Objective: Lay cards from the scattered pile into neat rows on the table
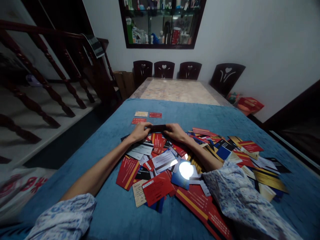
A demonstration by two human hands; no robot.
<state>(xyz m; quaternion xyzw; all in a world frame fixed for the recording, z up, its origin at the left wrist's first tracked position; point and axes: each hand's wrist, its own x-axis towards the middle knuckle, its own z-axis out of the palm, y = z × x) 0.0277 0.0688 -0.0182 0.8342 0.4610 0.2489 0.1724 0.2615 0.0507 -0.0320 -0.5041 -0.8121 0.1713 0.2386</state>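
Between my two hands a dark card (158,128) is held by its short ends, just past the far edge of a card pile. My left hand (140,131) pinches its left end, and my right hand (176,132) grips the right end. Under and around my forearms spreads a heap of plastic cards (163,160) in red, white, gold, blue and black. Beyond my left hand lie a cream card (141,114) and two red cards, one (155,115) beside it and another (139,121) closer. A bright glare hides part of a blue card (180,181).
A blue cloth (107,196) covers the near part of the long table, whose bare far end (175,88) shows a patterned top. Several dark chairs (164,69) stand behind it. A wooden railing (47,83) runs along the left, near a white plastic bag (22,186).
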